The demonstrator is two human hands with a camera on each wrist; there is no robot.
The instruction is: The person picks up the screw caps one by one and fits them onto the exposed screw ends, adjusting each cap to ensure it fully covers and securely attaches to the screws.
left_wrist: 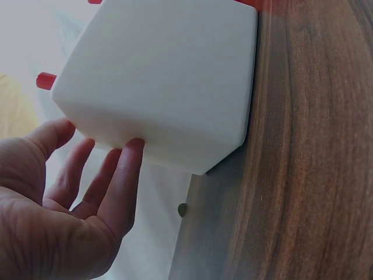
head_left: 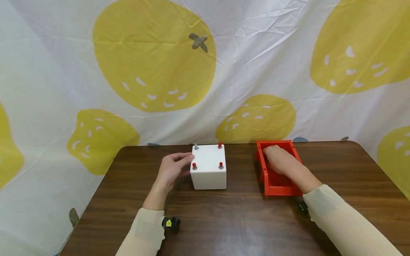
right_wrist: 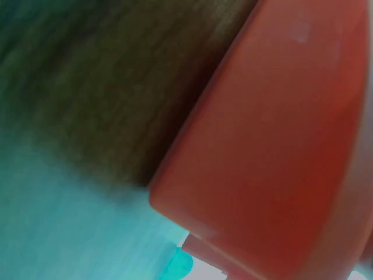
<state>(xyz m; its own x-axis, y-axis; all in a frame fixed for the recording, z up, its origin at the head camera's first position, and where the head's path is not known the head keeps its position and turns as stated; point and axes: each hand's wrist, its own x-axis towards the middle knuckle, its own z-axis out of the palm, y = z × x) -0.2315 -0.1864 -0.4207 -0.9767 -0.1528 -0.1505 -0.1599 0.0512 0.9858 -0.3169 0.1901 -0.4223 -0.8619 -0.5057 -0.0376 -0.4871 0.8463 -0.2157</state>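
Note:
A white box (head_left: 209, 158) stands on the table with a post near each top corner. Three posts carry red caps, among them the front-left cap (head_left: 194, 165); the back-left metal post (head_left: 196, 146) is bare. My left hand (head_left: 172, 168) touches the box's left side with its fingertips. In the left wrist view the fingers (left_wrist: 120, 189) are fairly straight and spread against the white wall. My right hand (head_left: 279, 160) reaches down into a red bin (head_left: 282, 191), its fingers hidden inside. The right wrist view shows mostly the bin's red outer wall (right_wrist: 262, 146).
Both things stand on a dark wooden table (head_left: 237, 220), the bin to the right of the box with a gap between them. A white cloth (head_left: 256, 67) with yellow fruit prints hangs behind the table's far edge. Each wrist wears a small black camera, such as the left one (head_left: 173, 224).

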